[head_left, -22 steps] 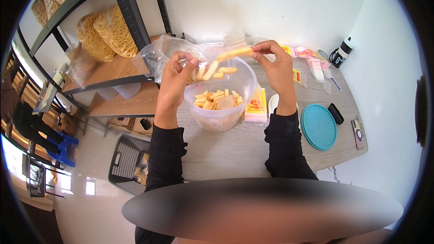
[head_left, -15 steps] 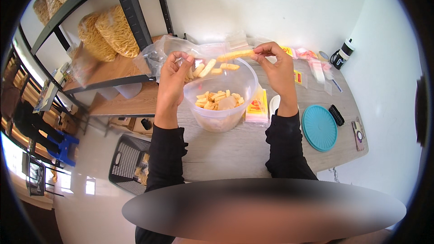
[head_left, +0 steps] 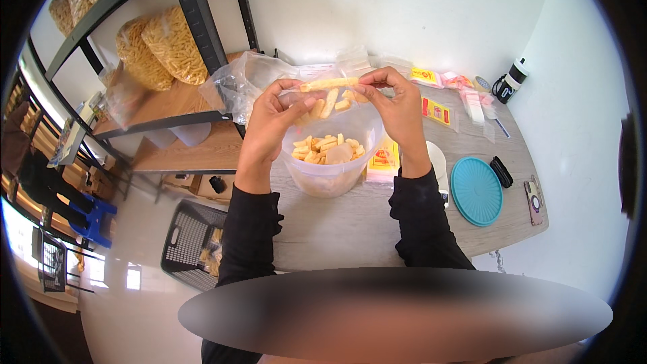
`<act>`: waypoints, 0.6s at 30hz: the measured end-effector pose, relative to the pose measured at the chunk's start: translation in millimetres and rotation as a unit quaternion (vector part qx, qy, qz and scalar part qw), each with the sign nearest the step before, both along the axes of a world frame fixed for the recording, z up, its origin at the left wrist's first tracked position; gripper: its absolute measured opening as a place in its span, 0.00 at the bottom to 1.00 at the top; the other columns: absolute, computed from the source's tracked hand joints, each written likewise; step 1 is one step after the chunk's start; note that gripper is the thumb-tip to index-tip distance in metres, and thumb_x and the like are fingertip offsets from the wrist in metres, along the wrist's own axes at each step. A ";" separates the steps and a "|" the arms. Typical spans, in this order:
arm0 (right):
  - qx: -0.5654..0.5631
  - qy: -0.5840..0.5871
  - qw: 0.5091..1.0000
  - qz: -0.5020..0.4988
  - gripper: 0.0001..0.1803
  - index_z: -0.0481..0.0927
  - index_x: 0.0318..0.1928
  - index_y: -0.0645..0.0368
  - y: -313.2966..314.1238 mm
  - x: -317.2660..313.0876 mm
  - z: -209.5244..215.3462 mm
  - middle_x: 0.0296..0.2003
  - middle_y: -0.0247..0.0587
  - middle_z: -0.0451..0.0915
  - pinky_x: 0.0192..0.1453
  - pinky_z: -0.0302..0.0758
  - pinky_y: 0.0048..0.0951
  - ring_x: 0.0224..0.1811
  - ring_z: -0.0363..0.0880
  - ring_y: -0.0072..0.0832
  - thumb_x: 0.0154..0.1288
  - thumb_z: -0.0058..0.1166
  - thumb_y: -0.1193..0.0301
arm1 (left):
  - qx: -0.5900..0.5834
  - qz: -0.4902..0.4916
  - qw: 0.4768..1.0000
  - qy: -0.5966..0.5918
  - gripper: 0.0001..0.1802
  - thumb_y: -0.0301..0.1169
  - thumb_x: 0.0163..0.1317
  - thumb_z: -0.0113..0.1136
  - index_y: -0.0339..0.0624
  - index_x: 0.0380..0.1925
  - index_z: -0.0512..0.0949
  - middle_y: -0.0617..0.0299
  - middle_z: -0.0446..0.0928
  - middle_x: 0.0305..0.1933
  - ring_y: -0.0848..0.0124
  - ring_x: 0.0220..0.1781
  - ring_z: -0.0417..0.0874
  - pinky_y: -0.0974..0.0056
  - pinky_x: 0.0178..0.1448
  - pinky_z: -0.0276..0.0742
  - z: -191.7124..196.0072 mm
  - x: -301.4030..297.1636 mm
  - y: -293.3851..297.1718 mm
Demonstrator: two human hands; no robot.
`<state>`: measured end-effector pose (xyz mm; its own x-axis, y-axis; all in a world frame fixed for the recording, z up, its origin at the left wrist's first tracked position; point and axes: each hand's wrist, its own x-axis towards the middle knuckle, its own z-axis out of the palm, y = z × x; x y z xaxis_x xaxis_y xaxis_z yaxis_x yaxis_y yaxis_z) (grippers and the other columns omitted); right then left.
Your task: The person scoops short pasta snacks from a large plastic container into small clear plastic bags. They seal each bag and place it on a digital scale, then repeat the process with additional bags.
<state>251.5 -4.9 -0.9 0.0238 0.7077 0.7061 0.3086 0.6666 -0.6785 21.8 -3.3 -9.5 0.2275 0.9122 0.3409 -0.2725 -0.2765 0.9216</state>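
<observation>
Lower torso behind a blurred oval, snack sacks (head_left: 158, 44) cut off at the rim — packet labels (head_left: 437, 110) too small to tell

two hands (head_left: 269, 121), one clear tub (head_left: 330, 168), one teal lid (head_left: 476, 191), one phone (head_left: 534, 197)

a: small clear plastic bag (head_left: 330, 104) — see-through, pale yellow-orange snack sticks (head_left: 329, 83) inside. round translucent plastic tub (head_left: 328, 162) — milky, same pale yellow sticks in it.

b: sleeves?

a: long black sleeves (head_left: 253, 229) on both arms. long wooden table (head_left: 350, 222) — grey-beige, faint streaky grain.

b: the flat items?

a: round plastic lid (head_left: 476, 191) — teal, fine concentric rings. flat paper labels (head_left: 384, 158) — yellow with red print. tall metal rack (head_left: 195, 20) — black frame, brown wooden boards. big bags of snacks (head_left: 158, 47) on it — golden yellow. open-weave plastic basket (head_left: 189, 243) on the floor — dark grey lattice. wall (head_left: 404, 7) — plain white.
</observation>
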 end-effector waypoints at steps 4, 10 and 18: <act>-0.008 -0.003 1.000 0.016 0.05 0.85 0.39 0.64 0.5 5.6 1.8 0.38 0.38 0.86 0.53 0.77 0.28 0.43 0.83 0.26 0.62 0.65 0.78 | -0.001 0.002 1.000 0.006 0.18 0.25 0.64 0.68 0.34 0.52 0.76 0.53 0.87 0.45 0.74 0.43 0.87 0.70 0.46 0.79 -1.3 0.0 -1.8; -0.029 -0.012 0.997 0.065 0.06 0.85 0.43 0.64 0.0 10.9 2.8 0.42 0.39 0.85 0.55 0.76 0.28 0.46 0.82 0.27 0.66 0.60 0.79 | -0.012 -0.013 0.999 0.043 0.19 0.26 0.66 0.67 0.35 0.55 0.75 0.48 0.87 0.49 0.71 0.47 0.88 0.67 0.51 0.83 0.1 -0.5 -3.5; -0.045 -0.076 0.985 0.149 0.08 0.84 0.46 0.61 1.7 9.2 -0.2 0.49 0.39 0.76 0.58 0.72 0.29 0.54 0.76 0.29 0.69 0.56 0.76 | -0.004 -0.020 0.997 0.074 0.17 0.27 0.66 0.67 0.33 0.53 0.78 0.50 0.87 0.48 0.71 0.49 0.88 0.68 0.54 0.81 -1.9 0.2 -3.3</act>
